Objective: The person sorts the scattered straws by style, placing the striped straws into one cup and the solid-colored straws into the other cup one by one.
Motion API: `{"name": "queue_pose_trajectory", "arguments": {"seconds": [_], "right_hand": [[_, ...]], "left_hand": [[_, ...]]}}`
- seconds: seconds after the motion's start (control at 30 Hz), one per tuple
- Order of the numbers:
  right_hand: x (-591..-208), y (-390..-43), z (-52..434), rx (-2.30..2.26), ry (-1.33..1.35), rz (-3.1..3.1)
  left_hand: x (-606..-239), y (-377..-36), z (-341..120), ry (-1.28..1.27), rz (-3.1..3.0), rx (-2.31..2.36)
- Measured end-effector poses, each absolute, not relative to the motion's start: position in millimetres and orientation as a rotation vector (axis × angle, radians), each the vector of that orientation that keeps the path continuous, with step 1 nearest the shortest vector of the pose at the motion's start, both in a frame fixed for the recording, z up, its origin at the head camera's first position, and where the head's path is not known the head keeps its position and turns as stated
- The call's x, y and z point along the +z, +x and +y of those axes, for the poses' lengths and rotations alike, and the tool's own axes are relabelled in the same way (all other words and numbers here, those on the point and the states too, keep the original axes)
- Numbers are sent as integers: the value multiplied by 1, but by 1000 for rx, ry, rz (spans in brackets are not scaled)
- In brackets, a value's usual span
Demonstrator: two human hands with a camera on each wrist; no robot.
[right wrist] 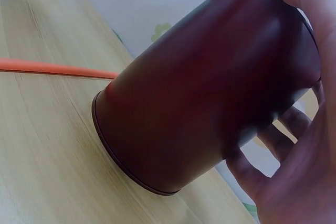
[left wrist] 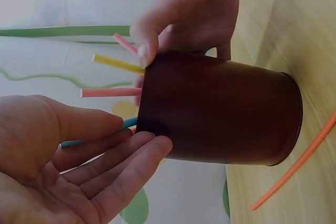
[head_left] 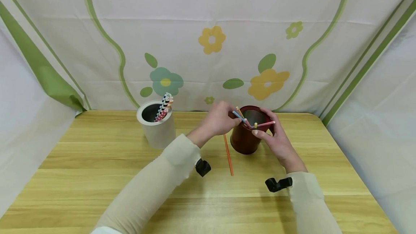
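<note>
A dark brown cylindrical container [head_left: 245,141] stands on the table, several plain-coloured straws poking above its rim. My left hand [head_left: 220,119] is at the rim's left side and pinches a blue straw [left wrist: 129,123] between thumb and fingers; the straw's lower end is hidden by the container. From the right, my right hand [head_left: 280,143] grips the container, thumb over the near rim and fingers round the far side. A yellow straw [left wrist: 118,64] and a pink straw [left wrist: 110,93] lean out beside the blue one. An orange straw [head_left: 229,156] lies on the table, left of the container.
To the left stands a white cylindrical container [head_left: 159,133] with several patterned straws [head_left: 164,107] leaning in it. The wooden table [head_left: 97,176] ends at a flowered cloth [head_left: 211,71] behind both containers. White cloth hangs at either side.
</note>
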State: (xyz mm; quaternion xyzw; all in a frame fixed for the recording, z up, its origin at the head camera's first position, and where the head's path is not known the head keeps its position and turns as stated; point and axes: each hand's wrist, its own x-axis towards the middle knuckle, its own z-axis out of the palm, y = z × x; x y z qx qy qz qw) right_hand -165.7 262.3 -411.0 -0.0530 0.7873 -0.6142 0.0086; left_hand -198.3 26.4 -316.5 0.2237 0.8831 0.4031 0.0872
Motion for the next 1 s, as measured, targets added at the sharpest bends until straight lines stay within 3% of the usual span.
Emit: {"name": "queue_pose_trajectory", "arguments": {"seconds": [1.0], "right_hand": [[-417,-168,261,-1909,-172,2512]], "left_hand": [[-330,-199,26,588,2534,1459]]}}
